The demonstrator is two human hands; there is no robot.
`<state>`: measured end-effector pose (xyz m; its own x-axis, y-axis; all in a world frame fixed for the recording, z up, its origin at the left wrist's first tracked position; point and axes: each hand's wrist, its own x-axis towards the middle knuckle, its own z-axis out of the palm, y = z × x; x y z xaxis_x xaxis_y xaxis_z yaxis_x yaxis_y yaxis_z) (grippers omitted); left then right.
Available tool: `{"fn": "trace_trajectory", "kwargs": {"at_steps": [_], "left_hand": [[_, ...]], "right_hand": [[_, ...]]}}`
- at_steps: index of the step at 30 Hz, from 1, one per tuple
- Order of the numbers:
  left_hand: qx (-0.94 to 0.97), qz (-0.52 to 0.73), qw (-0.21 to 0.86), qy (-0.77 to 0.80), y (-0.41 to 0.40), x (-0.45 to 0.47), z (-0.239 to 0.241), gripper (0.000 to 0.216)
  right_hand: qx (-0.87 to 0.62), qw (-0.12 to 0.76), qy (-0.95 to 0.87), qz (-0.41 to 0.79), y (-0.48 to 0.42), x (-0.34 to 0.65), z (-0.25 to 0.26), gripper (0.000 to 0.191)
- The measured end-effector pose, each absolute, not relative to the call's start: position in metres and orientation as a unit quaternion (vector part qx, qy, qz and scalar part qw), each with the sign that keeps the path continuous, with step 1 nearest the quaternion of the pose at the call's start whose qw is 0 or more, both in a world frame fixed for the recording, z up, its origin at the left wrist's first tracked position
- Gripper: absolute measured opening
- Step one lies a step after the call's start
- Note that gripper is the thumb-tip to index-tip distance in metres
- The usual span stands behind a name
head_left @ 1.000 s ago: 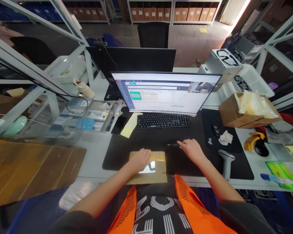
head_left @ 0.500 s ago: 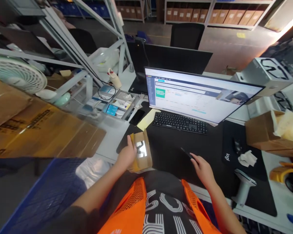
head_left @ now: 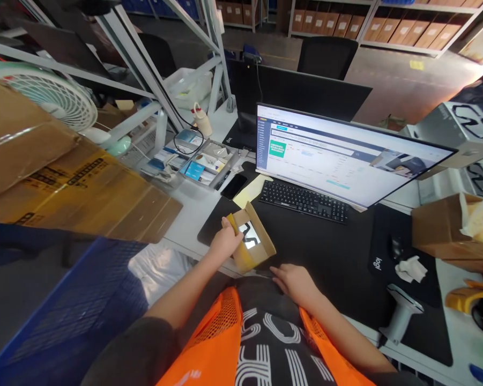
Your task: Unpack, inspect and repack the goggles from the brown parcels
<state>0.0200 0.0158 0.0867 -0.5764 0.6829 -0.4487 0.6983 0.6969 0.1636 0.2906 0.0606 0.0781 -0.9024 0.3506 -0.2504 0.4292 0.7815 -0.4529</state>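
My left hand point(head_left: 224, 242) grips the left end of a small brown cardboard box point(head_left: 252, 236) with a white label, holding it tilted above the front edge of the black desk mat point(head_left: 325, 246). My right hand point(head_left: 293, 282) lies near the desk's front edge, just right of the box, fingers curled over a thin dark pen-like object point(head_left: 265, 273) that I cannot name. Behind the box are a black keyboard point(head_left: 303, 200) and a lit monitor point(head_left: 346, 155).
A barcode scanner point(head_left: 400, 316) and a mouse point(head_left: 394, 247) with a crumpled tissue sit on the right. An open carton point(head_left: 446, 228) stands at the far right. Large cardboard boxes point(head_left: 64, 182), a fan point(head_left: 56, 99) and a blue bin point(head_left: 76, 316) fill the left.
My left hand lifted the box off the mat and tilted it. My right hand drew back from the mat's middle to the desk edge beside the box. My head turned left.
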Motion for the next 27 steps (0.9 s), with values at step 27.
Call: {"fn": "trace_trajectory", "kwargs": {"at_steps": [27], "left_hand": [[0.381,0.006,0.275,0.883,0.011,0.021,0.097,0.086]], "right_hand": [[0.279,0.04,0.95,-0.133,0.045,0.297,0.078,0.031]]}}
